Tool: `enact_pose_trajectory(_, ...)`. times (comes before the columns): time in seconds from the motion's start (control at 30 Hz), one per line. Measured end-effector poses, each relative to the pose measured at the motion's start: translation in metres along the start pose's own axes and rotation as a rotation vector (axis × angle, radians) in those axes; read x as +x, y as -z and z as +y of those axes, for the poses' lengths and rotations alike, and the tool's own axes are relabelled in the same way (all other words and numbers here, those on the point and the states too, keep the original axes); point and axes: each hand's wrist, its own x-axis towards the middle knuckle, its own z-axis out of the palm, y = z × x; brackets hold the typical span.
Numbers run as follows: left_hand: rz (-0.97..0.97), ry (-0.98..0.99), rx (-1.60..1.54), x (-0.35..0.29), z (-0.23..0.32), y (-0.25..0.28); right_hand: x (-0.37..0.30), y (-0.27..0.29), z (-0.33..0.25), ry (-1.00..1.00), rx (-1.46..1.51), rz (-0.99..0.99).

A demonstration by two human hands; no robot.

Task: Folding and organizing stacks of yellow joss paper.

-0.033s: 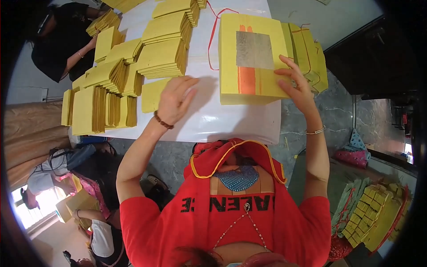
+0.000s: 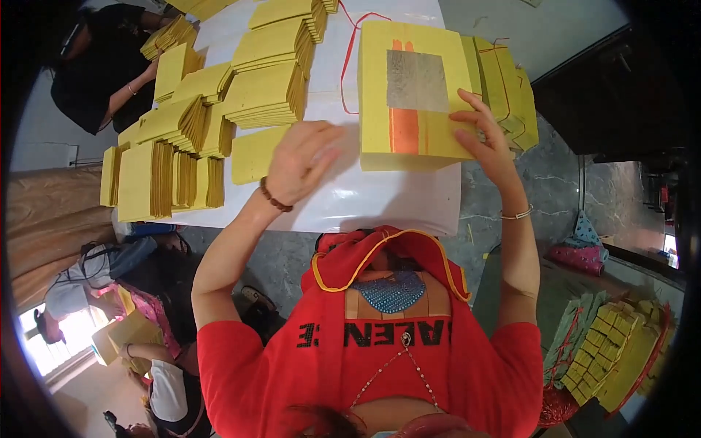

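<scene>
A thick square stack of yellow joss paper (image 2: pixel 376 87) stands at the right of the white-covered table. Its top sheet bears a grey foil square (image 2: pixel 415 79) and an orange band. My right hand (image 2: pixel 488 137) rests at the stack's right edge, fingers spread, with the fingertips on the top sheet. Between this stack and the folded yellow bundles, my left hand (image 2: pixel 298 157) hovers over the table, slightly blurred, its fingers apart and holding nothing. Just behind my left wrist lies a flat yellow folded bundle (image 2: pixel 252 155), partly covered by the hand.
Several folded yellow bundles (image 2: pixel 264 91) crowd the table's left side. A red string (image 2: pixel 345 73) lies beside the tall stack. More tied yellow paper (image 2: pixel 511 95) sits beyond it. A co-worker in black (image 2: pixel 98 73) handles bundles at the far left. Tied paper bundles (image 2: pixel 599 350) stand at lower right.
My left hand has moved a little to the right, toward the tall stack and away from the flat yellow bundle. The right hand has stayed nearly still.
</scene>
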Motion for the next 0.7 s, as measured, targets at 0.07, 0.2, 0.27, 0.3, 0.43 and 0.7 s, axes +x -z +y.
enact_pose_trajectory(0.07,-0.005,-0.129,-0.026,0.022,0.017,-0.009,0.0,-0.002,-0.001,-0.011,0.035,0.01)
enact_pose_trajectory(0.2,-0.138,-0.279,0.067,0.04,0.015,-0.023,-0.001,-0.005,-0.003,-0.075,0.166,0.024)
enact_pose_trajectory(0.27,-0.171,-0.244,0.007,0.042,0.013,-0.021,-0.001,-0.004,0.0,-0.06,0.166,0.026)
enact_pose_trajectory(0.3,-0.178,-0.248,0.007,0.043,0.012,-0.021,-0.002,-0.004,0.002,-0.041,0.163,0.02)
enact_pose_trajectory(0.43,-0.19,-0.209,-0.005,0.049,0.01,-0.02,-0.003,-0.005,0.004,-0.105,0.227,0.031)
enact_pose_trajectory(0.7,-0.247,0.036,-0.175,0.059,0.004,-0.015,-0.004,-0.006,0.013,0.055,0.262,0.023)
